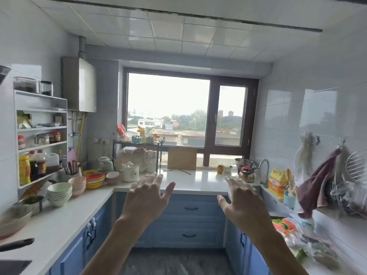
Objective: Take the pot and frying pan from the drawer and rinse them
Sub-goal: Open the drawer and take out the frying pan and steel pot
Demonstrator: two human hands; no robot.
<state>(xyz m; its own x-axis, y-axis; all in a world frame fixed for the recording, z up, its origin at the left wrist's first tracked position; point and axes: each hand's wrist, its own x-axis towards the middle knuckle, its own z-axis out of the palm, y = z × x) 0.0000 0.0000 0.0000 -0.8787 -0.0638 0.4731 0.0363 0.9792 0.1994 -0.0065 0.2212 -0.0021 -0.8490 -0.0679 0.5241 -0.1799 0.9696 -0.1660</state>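
Observation:
My left hand [148, 197] and my right hand [241, 199] are both raised in front of me, fingers spread, holding nothing. Behind them, under the far counter, are two blue drawers: an upper drawer [191, 208] and a lower drawer [189, 235], both closed, each with a dark handle. No pot or frying pan from a drawer is in sight. The tap [265, 167] stands at the right end of the far counter; the sink below it is mostly hidden.
Stacked bowls [59, 193] and plates [95, 179] crowd the left counter [65, 219]. A kettle [246, 174], a yellow bottle [278, 183] and hanging cloths [315, 187] line the right wall. Bagged food [297, 235] lies on the right counter. A dark handle [16, 244] juts in at the lower left.

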